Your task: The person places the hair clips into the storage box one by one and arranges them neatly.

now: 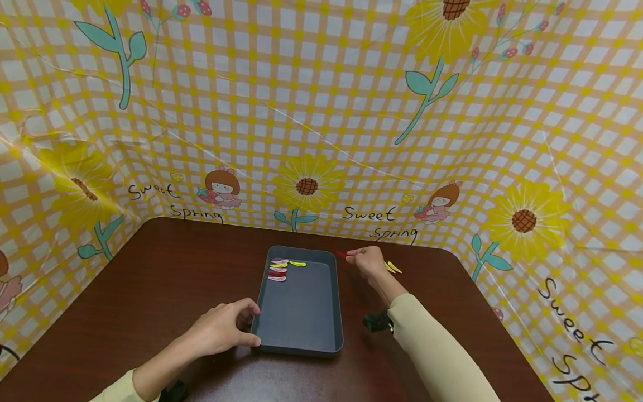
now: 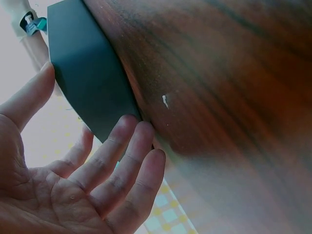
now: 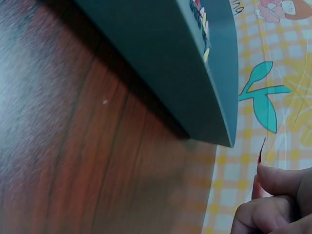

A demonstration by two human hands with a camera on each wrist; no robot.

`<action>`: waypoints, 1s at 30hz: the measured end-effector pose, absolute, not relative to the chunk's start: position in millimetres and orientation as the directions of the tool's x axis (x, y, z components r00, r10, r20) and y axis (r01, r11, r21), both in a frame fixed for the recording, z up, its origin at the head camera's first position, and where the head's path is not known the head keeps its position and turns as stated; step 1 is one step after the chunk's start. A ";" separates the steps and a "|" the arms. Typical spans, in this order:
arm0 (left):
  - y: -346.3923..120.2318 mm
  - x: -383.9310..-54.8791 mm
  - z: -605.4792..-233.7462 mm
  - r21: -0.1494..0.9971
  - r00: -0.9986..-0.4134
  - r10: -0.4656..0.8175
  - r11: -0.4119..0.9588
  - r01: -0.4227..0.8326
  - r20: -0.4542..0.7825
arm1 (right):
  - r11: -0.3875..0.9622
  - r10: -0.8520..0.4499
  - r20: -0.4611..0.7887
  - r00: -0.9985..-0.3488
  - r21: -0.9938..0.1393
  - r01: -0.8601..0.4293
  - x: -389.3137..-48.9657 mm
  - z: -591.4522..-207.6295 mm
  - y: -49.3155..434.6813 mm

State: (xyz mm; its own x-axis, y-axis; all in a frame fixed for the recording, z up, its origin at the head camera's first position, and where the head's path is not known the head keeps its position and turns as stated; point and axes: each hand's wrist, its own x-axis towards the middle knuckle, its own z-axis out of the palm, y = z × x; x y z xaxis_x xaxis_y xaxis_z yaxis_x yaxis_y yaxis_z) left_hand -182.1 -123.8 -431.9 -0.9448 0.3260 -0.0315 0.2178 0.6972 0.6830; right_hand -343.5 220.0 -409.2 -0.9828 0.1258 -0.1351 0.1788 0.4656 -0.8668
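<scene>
The hands were well apart. The right hand (image 1: 370, 263) pinched a red clip (image 1: 341, 254) just beside the far right corner of the tray (image 1: 306, 312), near yellow clips (image 1: 394, 267) on the table (image 1: 201, 262). The left hand (image 1: 224, 326) touched the tray's left side, fingers loosely spread. Pink, yellow and red clips (image 1: 277, 274) lay inside, far left.

Angles the left forearm (image 1: 163, 364) in from eight o'clock and aims the left hand (image 1: 218, 329) toward two o'clock, with the thumb (image 2: 33, 95) spread well apart from the relaxed, slightly bent fingers (image 2: 141, 190). Slants the right forearm (image 1: 434, 346) in from five o'clock toward eleven, bare at the wrist (image 1: 394, 289). Points the right hand (image 1: 369, 262) toward ten o'clock in a pinch, pressing thumb toward forefinger and folding the remaining fingers inward.
</scene>
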 end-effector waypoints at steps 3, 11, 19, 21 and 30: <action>-124.1 -182.0 -432.8 0.683 -0.945 0.327 0.696 0.220 -0.029 | 0.465 0.112 -0.133 -0.985 -0.869 0.170 -343.6 -406.8 213.1; -124.4 -183.1 -435.0 0.681 -0.943 0.332 0.695 0.231 -0.019 | 0.441 0.091 -0.136 -0.986 -0.883 0.162 -346.0 -403.7 194.5; -124.7 -183.0 -436.0 0.681 -0.943 0.332 0.694 0.233 -0.015 | 0.440 0.059 -0.151 -0.987 -0.883 0.161 -348.3 -403.3 179.2; -125.1 -183.1 -436.5 0.681 -0.942 0.335 0.693 0.237 -0.013 | 0.439 0.058 -0.147 -0.987 -0.885 0.157 -349.2 -403.8 176.0; -125.4 -182.9 -436.6 0.674 -0.942 0.336 0.697 0.246 -0.005 | 0.432 0.042 -0.154 -0.987 -0.888 0.157 -350.4 -405.0 162.9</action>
State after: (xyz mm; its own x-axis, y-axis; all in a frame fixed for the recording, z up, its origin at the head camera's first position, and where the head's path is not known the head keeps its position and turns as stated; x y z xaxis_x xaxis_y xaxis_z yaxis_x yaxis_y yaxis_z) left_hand -182.9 -125.4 -436.6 -0.9417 0.3365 -0.0049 0.2456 0.6971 0.6736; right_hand -350.4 162.9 -405.0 -0.9871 0.0421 -0.1543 0.1573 0.4324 -0.8879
